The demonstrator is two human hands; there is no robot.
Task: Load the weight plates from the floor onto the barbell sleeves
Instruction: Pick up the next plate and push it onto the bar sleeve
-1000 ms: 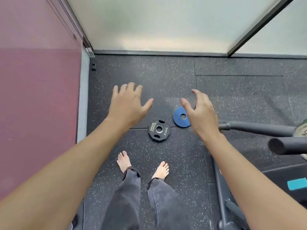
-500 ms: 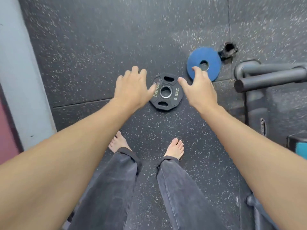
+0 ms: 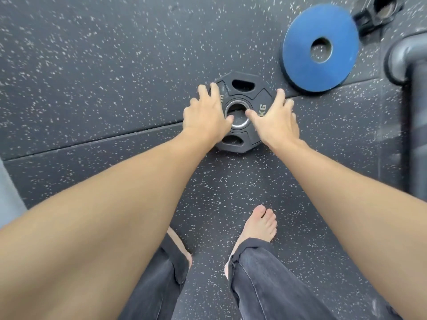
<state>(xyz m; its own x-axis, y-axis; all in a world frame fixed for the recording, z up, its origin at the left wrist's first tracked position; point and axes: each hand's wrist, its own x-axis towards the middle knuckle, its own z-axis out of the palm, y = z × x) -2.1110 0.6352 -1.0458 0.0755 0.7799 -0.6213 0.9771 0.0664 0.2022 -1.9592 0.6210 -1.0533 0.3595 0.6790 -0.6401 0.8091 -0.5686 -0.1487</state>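
A black weight plate [image 3: 258, 95] with grip slots and a metal-ringed centre hole lies flat on the speckled rubber floor. My left hand [image 3: 205, 116] holds its left side, fingers over the rim and thumb at the centre hole. My right hand [image 3: 275, 121] holds the right side the same way, thumb tip at the ring. A blue weight plate [image 3: 300, 65] lies flat just beyond, to the upper right, partly over a floor seam. A dark metal tube [image 3: 413, 65], bent at its top, runs down the right edge; I cannot tell whether it is the barbell.
A black collar clamp [image 3: 379, 10] lies on the floor beside the blue plate at the top right. My bare feet [image 3: 261, 225] and dark trouser legs stand just below the black plate. A pale wall strip [image 3: 9, 195] shows at the far left.
The view has dropped much closer to the floor. Both hands came down from above the black plate onto it and now grip its two sides with thumbs at the centre hole.
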